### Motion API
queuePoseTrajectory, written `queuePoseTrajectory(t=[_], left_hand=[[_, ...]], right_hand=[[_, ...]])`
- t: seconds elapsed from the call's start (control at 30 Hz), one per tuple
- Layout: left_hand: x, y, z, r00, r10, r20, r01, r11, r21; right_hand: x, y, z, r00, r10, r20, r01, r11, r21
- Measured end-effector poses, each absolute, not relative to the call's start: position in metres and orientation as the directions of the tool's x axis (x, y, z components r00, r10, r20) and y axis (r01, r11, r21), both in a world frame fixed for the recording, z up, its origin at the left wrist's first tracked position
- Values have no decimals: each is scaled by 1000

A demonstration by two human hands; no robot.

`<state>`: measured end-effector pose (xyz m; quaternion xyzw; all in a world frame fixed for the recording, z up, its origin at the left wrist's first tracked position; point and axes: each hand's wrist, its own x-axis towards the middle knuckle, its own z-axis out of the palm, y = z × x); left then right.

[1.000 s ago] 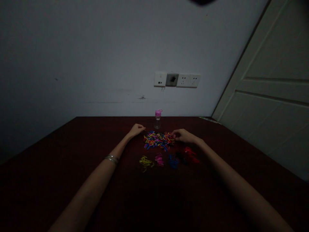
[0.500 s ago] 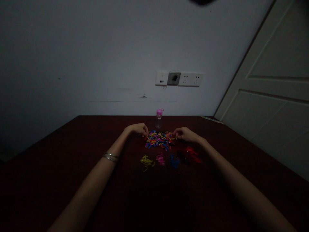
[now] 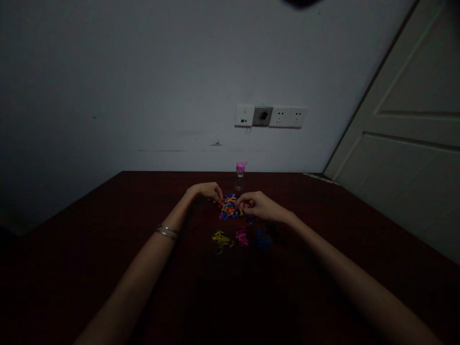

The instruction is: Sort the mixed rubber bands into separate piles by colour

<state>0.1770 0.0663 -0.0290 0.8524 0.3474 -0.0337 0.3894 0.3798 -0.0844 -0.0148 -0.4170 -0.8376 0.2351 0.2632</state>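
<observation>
A mixed heap of small coloured rubber bands (image 3: 230, 207) lies on the dark table between my hands. My left hand (image 3: 210, 191) is at the heap's left edge, fingers bent and drawn together; what they pinch, if anything, is too small to tell. Over the heap's right part rests my right hand (image 3: 260, 206), its thumb and fingers closed among the bands and hiding some of them. Nearer to me are separate little piles: yellow rubber bands (image 3: 222, 239), pink rubber bands (image 3: 242, 236) and blue rubber bands (image 3: 263, 239). Beside the right forearm it is too dark to make out the black and red piles.
Behind the heap stands a clear bottle (image 3: 239, 182) with a pink lid. A wall with sockets (image 3: 287, 117) closes off the table's (image 3: 161, 306) far edge. On the right is a pale panelled door (image 3: 413, 143), with a thin strip (image 3: 319, 178) lying near it.
My right hand has moved left from the heap's right edge onto the heap. The left hand stays at the left edge. The view has shifted slightly, and the red pile no longer shows.
</observation>
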Motion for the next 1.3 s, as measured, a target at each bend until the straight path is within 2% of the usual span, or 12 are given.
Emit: queuePoseTrajectory(t=[0.2, 0.3, 0.47, 0.67, 0.87, 1.1, 1.3], left_hand=[[178, 66, -29, 741, 587, -326, 645, -488, 587], [179, 63, -29, 738, 593, -321, 644, -478, 597], [183, 61, -33, 758, 581, -296, 617, -491, 615], [183, 64, -39, 762, 581, -286, 611, -497, 617], [183, 68, -44, 777, 569, -268, 593, -521, 614], [184, 67, -42, 780, 575, -247, 586, -533, 610], [183, 67, -41, 771, 596, -223, 584, -524, 620]], right_hand=[[325, -107, -39, -617, 741, 265, 612, 663, -431], [319, -112, -40, -671, 696, 256, 580, 707, -404], [324, -108, -34, -712, 651, 261, 495, 730, -471], [354, -95, -13, -565, 758, 325, 511, 631, -584], [397, -78, -6, -408, 865, 291, 549, 487, -679], [431, -59, -26, -329, 918, 221, 553, 378, -743], [452, -53, -28, -242, 948, 204, 595, 312, -741]])
